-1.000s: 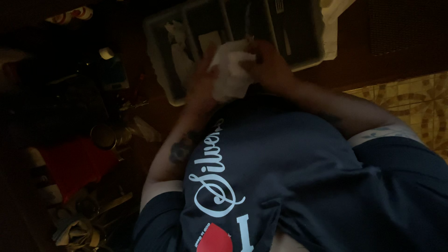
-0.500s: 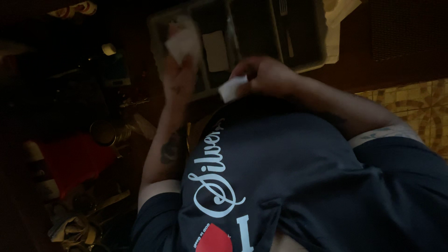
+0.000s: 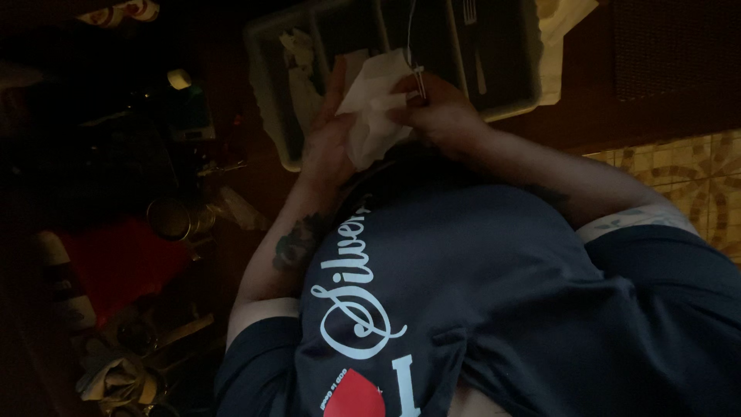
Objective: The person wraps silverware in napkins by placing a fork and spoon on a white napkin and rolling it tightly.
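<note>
My left hand and my right hand meet over a grey cutlery tray with long compartments. Between them is a crumpled white paper towel. The towel lies against my left palm, whose fingers point up along it. My right hand pinches the towel's right edge, and a thin pale utensil sticks up from its fingers. The light is dim, so I cannot tell what kind of utensil it is. More crumpled white paper lies in the tray's left compartment.
A fork lies in the tray's right compartment. Dark clutter fills the left: a metal can, a red cloth or sheet and loose utensils. Patterned yellow floor tiles show at right. My dark blue shirt fills the lower view.
My left hand came back from the tray's left compartment to my right hand. Both now hold a larger white paper towel together over the tray.
</note>
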